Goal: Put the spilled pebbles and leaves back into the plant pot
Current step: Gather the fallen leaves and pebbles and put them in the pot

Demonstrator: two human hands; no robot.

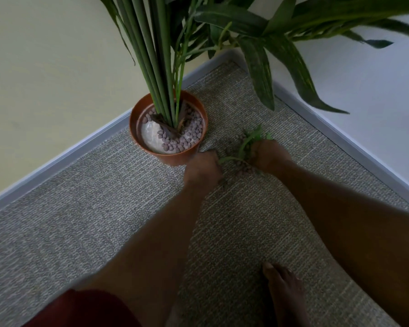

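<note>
The left hand [202,165] lay knuckles-up on the carpet, its fingers curled down just beside the foot of the plant pot; whether its grip held anything could not be told. The right hand [268,155] was cupped low over the spill, its grip half closed around a bunch of green leaves [248,142] whose thin stems and jagged blades stuck out above and to the left of the fingers. Between the two hands lay the spilled pebbles [242,167], small, round and brownish, loose on the carpet and touching the right palm.

The plant pot [141,138] stood upright just left of the hands: round, smooth terracotta-coloured plastic, with a pale, bare patch inside it and a crescent of the same rounded, mauve-brown pebbles around a cluster of straight green stalks [161,74]. Long, glossy, strap-shaped leaves arched overhead to the right.

The carpet [80,223] was a grey, ribbed, woven loop pile. A grey metallic skirting strip [64,154] edged it where two pale, smooth walls met in a corner. A bare foot [285,293] rested on the carpet near the bottom edge, beside a dark red garment [80,310].
</note>
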